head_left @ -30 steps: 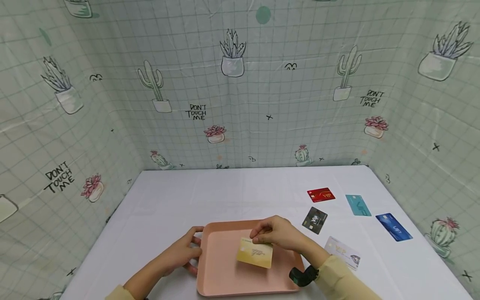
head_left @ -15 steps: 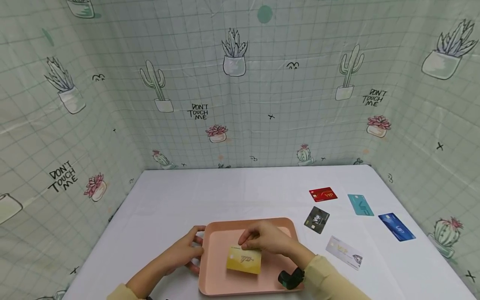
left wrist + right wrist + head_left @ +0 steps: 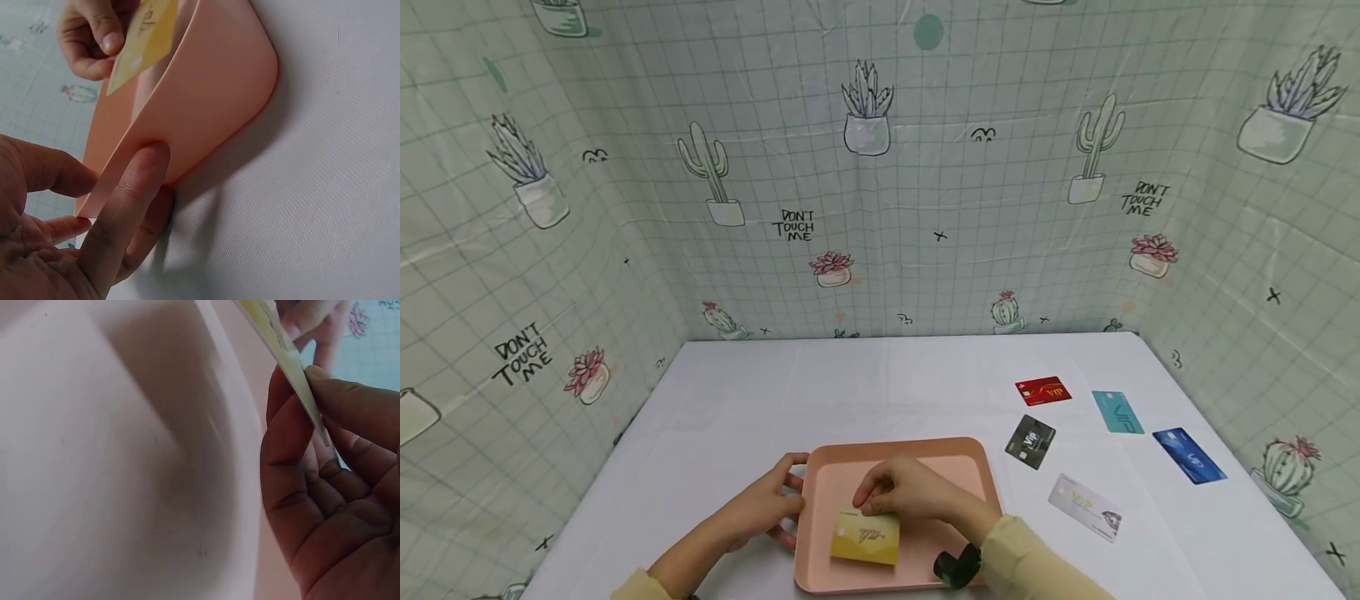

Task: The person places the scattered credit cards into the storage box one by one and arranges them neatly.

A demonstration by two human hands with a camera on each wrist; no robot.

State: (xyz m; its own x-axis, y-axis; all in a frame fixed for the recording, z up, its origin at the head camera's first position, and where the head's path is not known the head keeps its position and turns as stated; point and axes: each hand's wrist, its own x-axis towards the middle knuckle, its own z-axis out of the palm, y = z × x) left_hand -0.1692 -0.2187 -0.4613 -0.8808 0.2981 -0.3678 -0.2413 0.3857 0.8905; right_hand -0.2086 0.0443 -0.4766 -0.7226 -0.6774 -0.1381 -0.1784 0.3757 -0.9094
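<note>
A yellow VIP card [image 3: 865,540] is pinched at its upper edge by my right hand [image 3: 913,493], over the left part of a shallow pink tray [image 3: 951,462]. In the right wrist view, thumb and index finger squeeze the card [image 3: 284,356] at one end, and it stands tilted above the tray floor. My left hand [image 3: 767,502] grips the tray's left side. From the left wrist, its digits lie on the rim and against the outer wall of the tray [image 3: 212,69]. The card's lower edge looks just above the tray floor; contact cannot be told.
Right of the tray lie a silver card [image 3: 1085,507], a black card [image 3: 1030,442], a red card [image 3: 1042,390], a teal card [image 3: 1118,412] and a blue card [image 3: 1190,456]. A white cloth covers the table [image 3: 760,392]. A patterned curtain [image 3: 910,200] encloses the back and sides.
My right hand has carried the yellow card left and toward me over the tray, and lower. The left hand keeps its grip on the tray's edge. The other cards have stayed put.
</note>
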